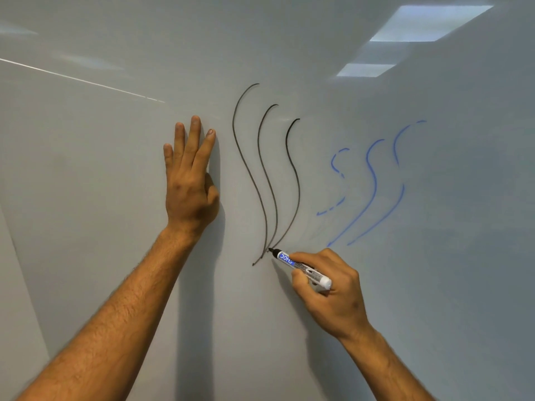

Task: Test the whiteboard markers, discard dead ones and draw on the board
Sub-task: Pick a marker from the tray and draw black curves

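Whiteboard (pixel 86 169), glossy, black curves (pixel 262 180), blue curves (pixel 373 186), reflected ceiling lights (pixel 428 23)

Left hand (pixel 189 180) lies flat with fingers straight, arm extended; right hand (pixel 330 287) curls in a pinching grip.

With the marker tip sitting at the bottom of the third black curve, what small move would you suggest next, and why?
Probably lift the marker off the whiteboard. Its tip sits where the three black curves meet, all dark and unbroken, so it clearly writes; the blue strokes are patchy. The right hand grips it; the left hand rests flat.
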Motion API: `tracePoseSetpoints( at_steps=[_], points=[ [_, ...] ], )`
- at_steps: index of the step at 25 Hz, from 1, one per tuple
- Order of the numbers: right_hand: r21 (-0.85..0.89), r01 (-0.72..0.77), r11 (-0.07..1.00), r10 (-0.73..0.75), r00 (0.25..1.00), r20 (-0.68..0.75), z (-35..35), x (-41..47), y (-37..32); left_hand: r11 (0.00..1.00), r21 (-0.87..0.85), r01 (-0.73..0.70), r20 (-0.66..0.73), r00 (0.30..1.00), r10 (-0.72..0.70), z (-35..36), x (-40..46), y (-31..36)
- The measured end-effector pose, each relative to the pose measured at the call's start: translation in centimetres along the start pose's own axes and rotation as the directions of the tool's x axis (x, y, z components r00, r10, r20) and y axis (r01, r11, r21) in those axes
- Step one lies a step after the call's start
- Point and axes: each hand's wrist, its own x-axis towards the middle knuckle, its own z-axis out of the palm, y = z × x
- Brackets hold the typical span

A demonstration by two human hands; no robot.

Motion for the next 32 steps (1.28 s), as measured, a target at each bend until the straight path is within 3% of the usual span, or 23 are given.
tracePoseSetpoints(
  at_steps=[5, 7, 9, 13, 15, 19, 23, 27, 32],
  points=[
    [0.09, -0.068, 0.994, 0.069, 0.998, -0.006, -2.9, -0.3, 0.0, 0.989, -0.089, -0.119, -0.077, 0.991, 0.112, -1.0, -2.4, 0.3],
    [0.175, -0.162, 0.971, 0.162, 0.987, 0.013, -4.1, -0.9, 0.3, 0.957, -0.178, -0.228, -0.114, 0.971, 0.21, -1.4, -4.5, 1.5],
    [0.298, -0.314, 0.902, 0.306, 0.949, 0.073, -5.0, -1.5, 0.3, 0.93, -0.283, -0.233, -0.11, 0.972, 0.21, -2.1, -6.7, 3.4],
    [0.425, -0.512, 0.746, 0.487, 0.856, 0.177, -6.3, -3.0, 0.4, 0.932, -0.362, 0.025, 0.149, 0.988, 0.031, -3.0, -11.1, 6.9],
    [0.466, -0.56, 0.685, 0.527, 0.822, 0.215, -7.0, -3.8, 0.6, 0.911, -0.39, 0.134, 0.308, 0.951, -0.007, -3.0, -13.2, 8.4],
    [0.506, -0.633, 0.586, 0.583, 0.763, 0.279, -8.6, -5.3, 0.6, 0.876, -0.425, 0.228, 0.56, 0.827, 0.056, -2.9, -15.7, 11.1],
    [0.502, -0.665, 0.553, 0.6, 0.736, 0.313, -10.2, -6.3, 0.9, 0.861, -0.436, 0.262, 0.635, 0.768, 0.088, -3.1, -17.0, 13.3],
    [0.492, -0.675, 0.55, 0.586, 0.731, 0.349, -11.5, -6.9, 0.9, 0.863, -0.371, 0.343, 0.69, 0.724, 0.009, -3.4, -17.6, 14.7],
    [0.456, -0.669, 0.586, 0.542, 0.743, 0.393, -11.8, -6.7, 0.6, 0.895, -0.335, 0.295, 0.731, 0.68, 0.049, -3.3, -17.1, 16.4]
  ],
)
